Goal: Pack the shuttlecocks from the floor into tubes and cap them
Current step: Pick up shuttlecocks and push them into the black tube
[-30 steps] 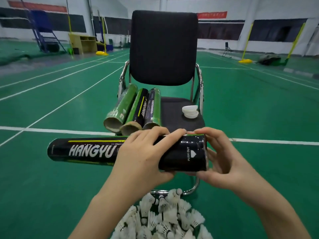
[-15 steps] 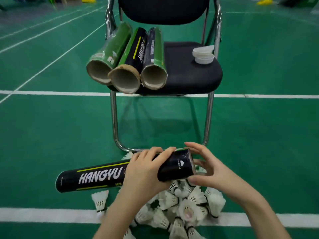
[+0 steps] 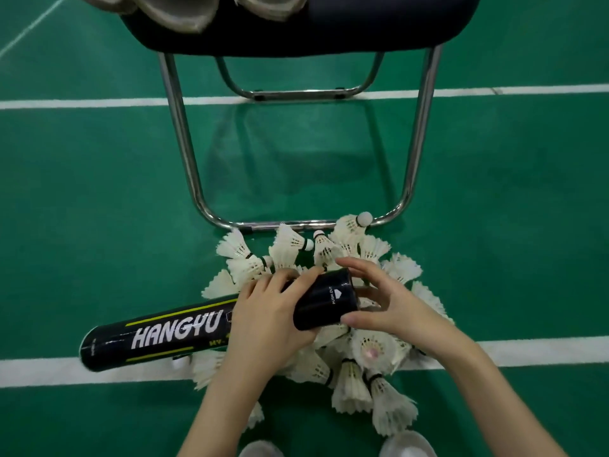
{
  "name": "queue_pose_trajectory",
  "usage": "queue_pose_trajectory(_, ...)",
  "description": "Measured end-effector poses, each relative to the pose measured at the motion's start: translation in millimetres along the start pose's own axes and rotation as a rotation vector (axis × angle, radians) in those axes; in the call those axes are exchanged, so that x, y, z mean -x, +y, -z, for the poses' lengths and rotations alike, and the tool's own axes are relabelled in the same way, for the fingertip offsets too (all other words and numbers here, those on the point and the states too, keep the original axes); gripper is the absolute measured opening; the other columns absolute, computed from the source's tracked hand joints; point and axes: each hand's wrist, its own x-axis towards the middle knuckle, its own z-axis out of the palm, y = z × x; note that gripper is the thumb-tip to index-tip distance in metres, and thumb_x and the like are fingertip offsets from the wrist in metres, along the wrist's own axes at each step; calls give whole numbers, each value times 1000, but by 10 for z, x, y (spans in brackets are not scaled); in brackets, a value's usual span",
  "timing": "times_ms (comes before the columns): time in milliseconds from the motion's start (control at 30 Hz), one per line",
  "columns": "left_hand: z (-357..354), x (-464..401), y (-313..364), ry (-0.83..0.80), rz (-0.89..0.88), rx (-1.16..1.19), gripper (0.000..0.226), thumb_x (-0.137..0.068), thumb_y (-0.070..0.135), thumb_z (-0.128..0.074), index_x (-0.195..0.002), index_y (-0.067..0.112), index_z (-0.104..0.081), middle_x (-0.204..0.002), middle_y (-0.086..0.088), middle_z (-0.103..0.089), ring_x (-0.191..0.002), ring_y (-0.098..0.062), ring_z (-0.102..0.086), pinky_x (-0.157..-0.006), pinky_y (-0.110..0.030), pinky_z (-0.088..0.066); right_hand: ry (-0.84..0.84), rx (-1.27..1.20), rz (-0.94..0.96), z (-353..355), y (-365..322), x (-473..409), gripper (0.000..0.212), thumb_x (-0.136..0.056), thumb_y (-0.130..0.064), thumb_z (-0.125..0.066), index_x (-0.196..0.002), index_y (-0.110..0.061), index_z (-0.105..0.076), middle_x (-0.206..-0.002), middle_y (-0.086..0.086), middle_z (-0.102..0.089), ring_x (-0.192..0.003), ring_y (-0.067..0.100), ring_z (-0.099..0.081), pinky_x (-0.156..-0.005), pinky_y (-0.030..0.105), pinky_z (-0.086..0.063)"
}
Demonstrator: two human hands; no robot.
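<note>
Gripping a black tube point(image 3: 184, 334) printed HANGYU near its right end, the left hand point(image 3: 267, 321) curls fingers over the top and holds it nearly level, low above a heap of white shuttlecocks point(image 3: 362, 357) on the green floor point(image 3: 99, 199). Right hand point(image 3: 385, 308) cups that same end, thumb below and fingertips at the rim; whether a cap sits there cannot be told. Heap lies at the chrome front rail of a chair point(image 3: 184, 143), across a white court line point(image 3: 543, 354).
</note>
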Motion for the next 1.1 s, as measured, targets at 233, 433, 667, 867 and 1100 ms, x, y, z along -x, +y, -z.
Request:
queue_pose_trajectory(233, -184, 144, -59, -9, 12, -2, 80, -55, 49, -76, -127, 35, -45, -104, 3, -63, -88, -23, -64, -76, -40, -50, 10, 4, -52, -105, 302, -49, 72, -64, -38, -80, -125, -51, -44, -129, -22, -47, -113, -3, -53, -98, 32, -46)
queue_pose_trajectory(433, -336, 266, -22, -10, -1, 18, 81, -53, 50, -81, -124, 32, -49, -102, 4, -64, -87, -21, -64, -77, -38, -49, 3, -26, -99, -173, 490, -4, 62, -73, -20, -77, -122, -45, -48, -128, -13, -49, -108, 1, -55, -91, 28, -51)
queue_pose_trajectory(667, -343, 271, -114, -54, -23, 26, 86, -54, 71, -60, -130, 32, -49, -108, 3, -64, -94, -21, -63, -81, -39, -48, 35, -61, -92, -217, 559, -26, 66, -70, -26, -78, -124, -49, -47, -126, -16, -51, -115, 3, -51, -94, 27, -48)
queue_pose_trajectory(867, -356, 269, -128, -45, -34, 15, 87, -52, 49, -81, -131, 30, -50, -110, 4, -65, -96, -23, -64, -81, -40, -49, 47, -68, -73, -219, 581, -29, 68, -66, -30, -77, -125, -46, -47, -126, -16, -52, -115, 2, -52, -94, 25, -48)
queue_pose_trajectory(1100, -360, 250, -125, -22, -8, 34, 84, -54, 48, -81, -130, 32, -49, -108, 4, -66, -95, -24, -63, -82, -42, -48, 157, -107, -55, -97, 544, 8, 58, -67, -35, -73, -121, -33, -53, -123, -14, -59, -112, 6, -58, -89, 45, -51)
